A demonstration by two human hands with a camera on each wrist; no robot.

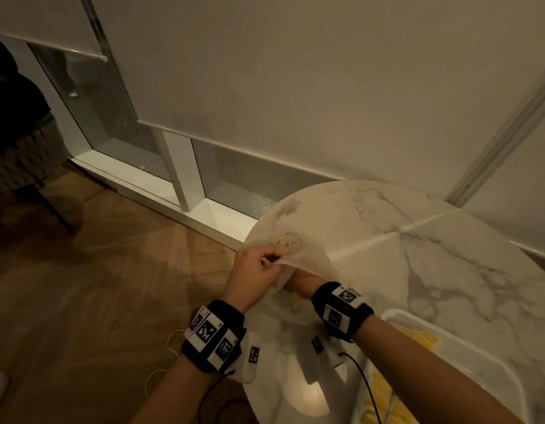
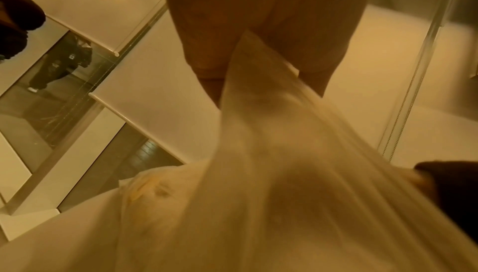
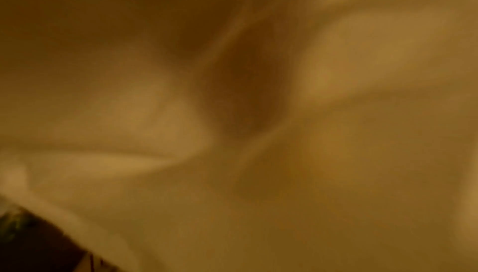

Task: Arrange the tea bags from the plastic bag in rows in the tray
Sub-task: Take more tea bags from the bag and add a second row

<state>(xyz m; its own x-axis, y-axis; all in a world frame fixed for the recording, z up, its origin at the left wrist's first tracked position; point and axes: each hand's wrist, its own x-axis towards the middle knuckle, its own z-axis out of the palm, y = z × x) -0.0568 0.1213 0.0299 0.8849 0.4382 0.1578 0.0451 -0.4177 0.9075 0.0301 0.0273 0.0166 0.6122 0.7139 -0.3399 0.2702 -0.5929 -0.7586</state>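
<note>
Reaching into the plastic bag (image 1: 298, 260) is the step in hand, judged from how the hands sit. Left hand (image 1: 252, 272) pinches a gathered edge of the thin translucent film between thumb and fingers (image 2: 207, 55) and holds it up off the table (image 1: 433, 240). In the left wrist view the film runs taut from that pinch down toward the bag's body.

Right hand (image 1: 298, 281) is buried in the bag past the knuckles; only its wrist and the black band show. The right wrist view is a blur of lit plastic folds, so whether its fingers are spread or closed on a tea bag cannot be told.

Bag lies at the near-left edge of the round marble table. A small yellowish lump shows through the film at its far end, and a bit of yellow near the right wrist. These are likely tea bags still inside, though too dim to be sure.

White tray (image 1: 448, 335) sits at the lower right on the table, just beside the right forearm. Yellow tea bags (image 1: 378, 396) already lie in it along the near side, with more at the far side under the arm. Whether they stand in tidy rows cannot be made out.

Progress, as a judgement: partway. A fair number are placed, some remain in the bag, and tray floor between the two yellow groups looks unfilled.
</note>
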